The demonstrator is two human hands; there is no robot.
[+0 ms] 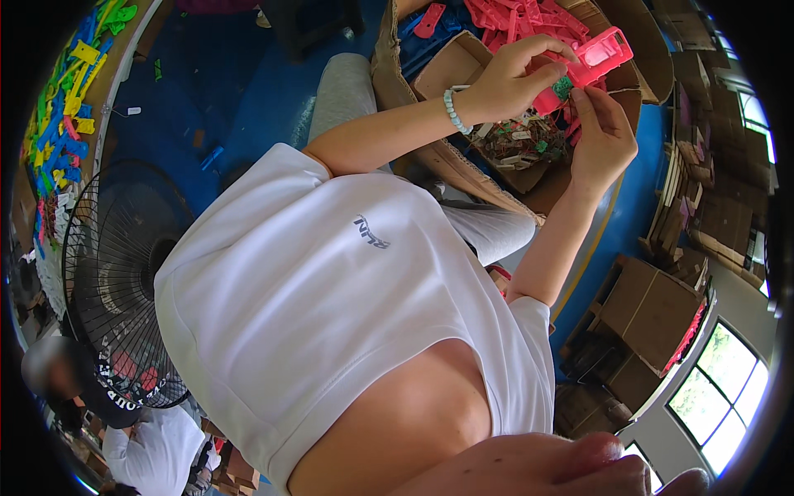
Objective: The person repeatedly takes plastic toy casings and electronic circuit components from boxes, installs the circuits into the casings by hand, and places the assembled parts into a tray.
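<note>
While left hand (514, 81) grips the pink plastic case (608, 56) above a carton (473, 175), right hand (605, 139) is at the green piece (562, 88), grip unclear.

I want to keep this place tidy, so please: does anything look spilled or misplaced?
A little, yes: a blue piece and a green piece lie loose on the blue floor, apart from the open cardboard box and the colourful heap at far left. They may have been dropped.
</note>
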